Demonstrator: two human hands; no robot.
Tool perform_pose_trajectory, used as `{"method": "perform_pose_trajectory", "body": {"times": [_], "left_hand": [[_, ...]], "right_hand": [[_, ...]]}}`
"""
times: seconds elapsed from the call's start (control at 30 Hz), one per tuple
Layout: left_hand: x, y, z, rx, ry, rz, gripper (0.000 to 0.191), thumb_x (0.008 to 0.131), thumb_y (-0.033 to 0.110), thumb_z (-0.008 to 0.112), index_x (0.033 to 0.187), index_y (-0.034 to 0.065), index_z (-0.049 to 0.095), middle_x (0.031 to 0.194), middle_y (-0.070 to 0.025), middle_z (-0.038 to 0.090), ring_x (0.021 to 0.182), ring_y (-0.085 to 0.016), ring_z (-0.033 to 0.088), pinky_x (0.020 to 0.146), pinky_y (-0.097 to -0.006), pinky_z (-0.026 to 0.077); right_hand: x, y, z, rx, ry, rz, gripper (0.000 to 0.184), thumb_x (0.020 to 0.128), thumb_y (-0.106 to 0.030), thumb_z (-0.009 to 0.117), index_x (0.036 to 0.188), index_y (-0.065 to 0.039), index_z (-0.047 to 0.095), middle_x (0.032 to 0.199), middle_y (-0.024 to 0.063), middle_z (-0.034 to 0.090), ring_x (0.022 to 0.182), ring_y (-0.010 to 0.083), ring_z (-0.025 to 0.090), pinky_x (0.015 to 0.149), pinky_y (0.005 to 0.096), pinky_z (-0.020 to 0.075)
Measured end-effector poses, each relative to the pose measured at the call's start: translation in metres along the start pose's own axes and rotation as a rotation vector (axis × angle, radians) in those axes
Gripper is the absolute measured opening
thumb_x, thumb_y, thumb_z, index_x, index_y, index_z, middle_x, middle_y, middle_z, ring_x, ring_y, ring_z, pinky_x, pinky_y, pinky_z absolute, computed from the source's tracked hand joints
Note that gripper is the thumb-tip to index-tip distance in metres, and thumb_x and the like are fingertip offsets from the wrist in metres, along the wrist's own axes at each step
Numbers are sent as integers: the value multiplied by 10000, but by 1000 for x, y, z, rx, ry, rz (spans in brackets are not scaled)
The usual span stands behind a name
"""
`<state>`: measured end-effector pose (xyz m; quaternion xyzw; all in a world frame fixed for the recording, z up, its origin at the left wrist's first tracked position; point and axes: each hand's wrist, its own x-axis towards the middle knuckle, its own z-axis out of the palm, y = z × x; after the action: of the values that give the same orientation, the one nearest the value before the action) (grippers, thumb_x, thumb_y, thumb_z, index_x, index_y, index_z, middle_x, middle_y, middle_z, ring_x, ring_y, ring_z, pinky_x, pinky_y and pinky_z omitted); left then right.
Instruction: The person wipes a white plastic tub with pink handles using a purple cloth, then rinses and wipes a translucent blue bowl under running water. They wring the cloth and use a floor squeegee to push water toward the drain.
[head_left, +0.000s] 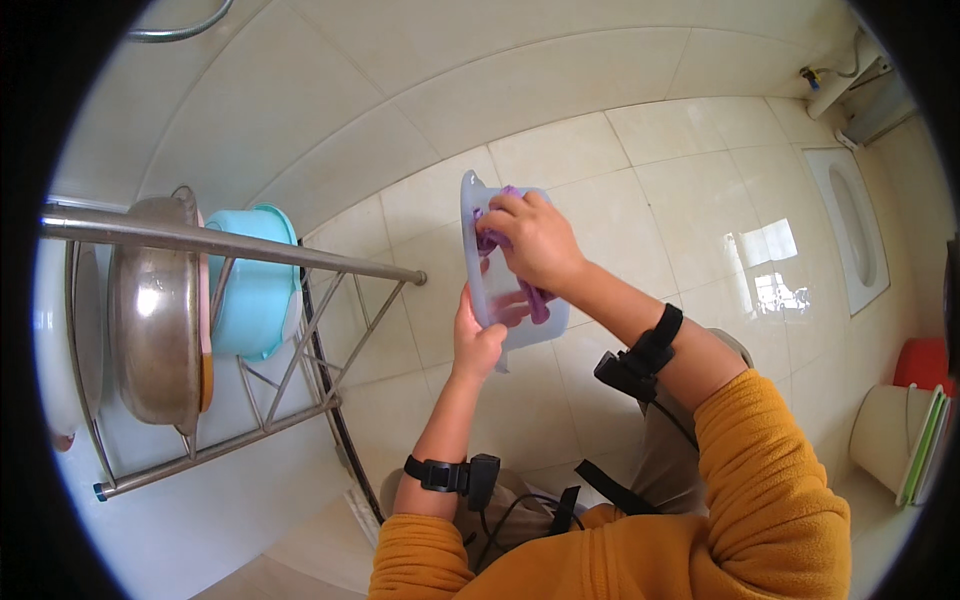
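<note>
A translucent bluish plastic basin (555, 334) is tilted on its side in front of me, above the tiled floor. My left hand (480, 341) grips its near edge, thumb outside and fingers seen through the plastic. My right hand (536, 236) is inside the basin's opening, closed on a crumpled purple cloth (493, 241) pressed against the inner wall. One end of the cloth hangs below the right hand. Black straps with small boxes and cables are worn on both forearms.
On the left, a metal rack (247, 255) holds a stainless steel basin (157, 322) and a turquoise plastic basin (255, 281) on edge. A squat toilet (851, 225) is set in the floor at right. A cream bucket (881, 439) and a red container (919, 364) stand at lower right.
</note>
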<state>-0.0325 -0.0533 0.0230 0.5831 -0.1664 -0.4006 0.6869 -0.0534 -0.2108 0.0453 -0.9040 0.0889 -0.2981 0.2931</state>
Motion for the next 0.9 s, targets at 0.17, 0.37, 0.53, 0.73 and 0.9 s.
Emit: {"method": "perform_pose_trajectory", "body": {"times": [0.17, 0.37, 0.53, 0.73, 0.9], "left_hand": [[-1, -4, -25, 110, 204, 101, 665, 527, -65, 362, 1183, 47, 356, 903, -70, 551, 788, -165, 580, 664, -265, 465], [-8, -4, -36, -16, 120, 105, 582, 502, -75, 343, 1077, -27, 424, 875, -166, 588, 714, -253, 605, 651, -314, 502], [-20, 9, -41, 13, 241, 132, 507, 517, -26, 353, 1012, -51, 461, 740, -201, 596, 659, -296, 600, 637, -374, 499], [-26, 10, -44, 93, 105, 165, 409, 556, -40, 329, 923, -53, 509, 710, -178, 598, 622, -253, 602, 618, -361, 510], [-30, 5, -35, 249, 49, 117, 382, 596, -54, 311, 921, -51, 511, 716, -164, 600, 641, -229, 608, 634, -344, 517]], "right_hand": [[-30, -29, 3, 36, -148, -311, 251, 556, -58, 593, 799, -121, 599, 952, 1, 567, 759, 238, 484, 650, 320, 425], [-10, -21, -15, 41, -168, -71, 178, 616, -95, 564, 792, -105, 587, 896, 39, 556, 829, 252, 493, 677, 339, 426], [29, 28, -58, 445, 34, 492, 223, 698, -143, 577, 901, -50, 577, 850, 115, 603, 777, 272, 568, 690, 338, 457], [33, 36, -62, 388, -148, 525, 265, 715, -216, 598, 919, -50, 563, 846, 126, 608, 749, 278, 572, 662, 345, 455], [23, 23, -44, 105, -248, 357, 251, 723, -266, 598, 886, -78, 572, 807, 106, 606, 789, 295, 527, 673, 386, 439]]}}
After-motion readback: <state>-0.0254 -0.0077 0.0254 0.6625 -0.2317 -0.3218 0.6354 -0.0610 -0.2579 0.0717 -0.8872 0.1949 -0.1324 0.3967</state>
